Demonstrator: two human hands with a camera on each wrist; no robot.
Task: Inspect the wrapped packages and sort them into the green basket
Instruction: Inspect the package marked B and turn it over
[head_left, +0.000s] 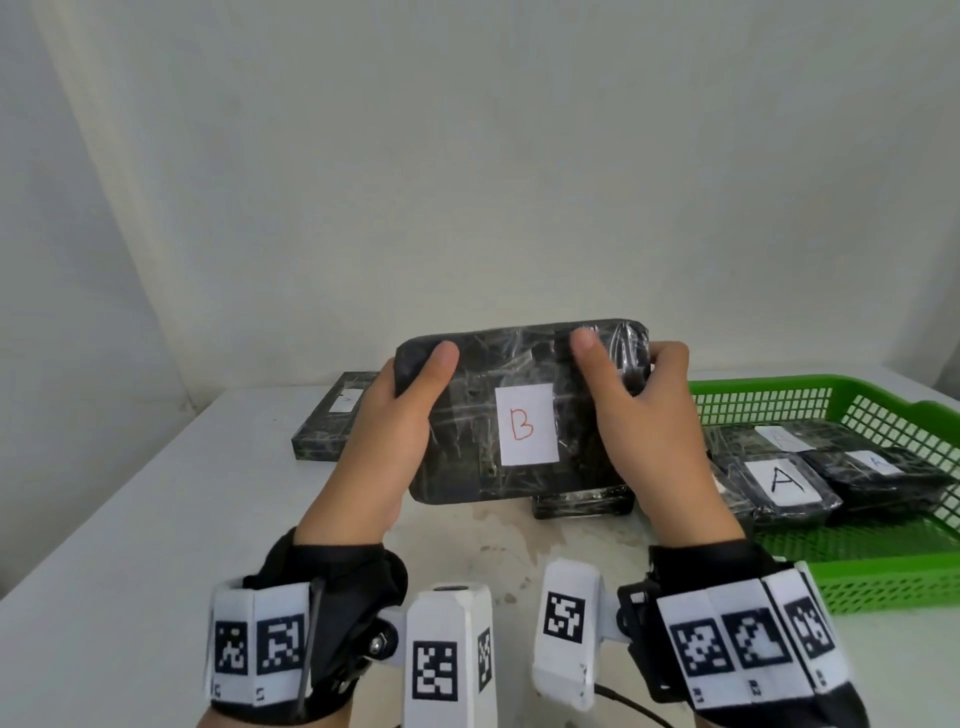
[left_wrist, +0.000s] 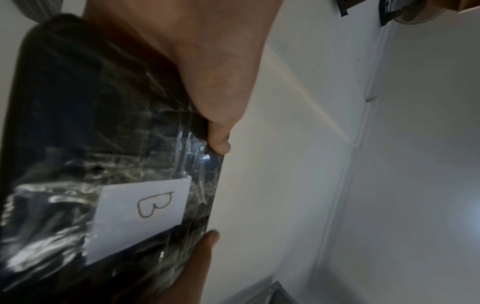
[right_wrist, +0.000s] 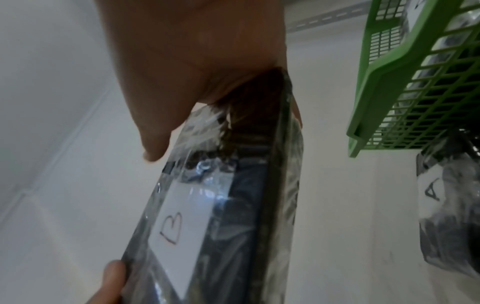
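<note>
- The left hand (head_left: 395, 426) grips the left end of a dark wrapped package (head_left: 478, 415), thumb laid over the front face and the other fingers hidden behind it; the package is lifted clear of the white table (head_left: 156, 519).
- The right hand (head_left: 644, 431) grips the right end the same way, its thumb pressed on the front near the top edge and the fingers curled round the back.
- Between the two thumbs sits a white label (head_left: 525, 424) with a red "B"; the package stands nearly upright with this face turned toward the person, probably so the letter can be read.
- A grip at both ends leaves the label uncovered and likely keeps the slick plastic wrap from slipping.
- In the left wrist view the label (left_wrist: 140, 216) lies just beyond the thumb tip (left_wrist: 219, 142), with a fingertip of the other hand at the far edge.
- The green basket (head_left: 779, 395) stands just right of the right-hand fingers; the packages inside it (head_left: 784, 483) lie flat, labels up, the clearest one marked "A".
- Another package (head_left: 332, 415) lies flat on the table beyond the left-hand fingers, its label too small to read; one more (head_left: 582, 501) lies below the held one, mostly hidden.
- Judging by the letters, this moment is the check that decides whether the "B" package joins the "A" ones.
</note>
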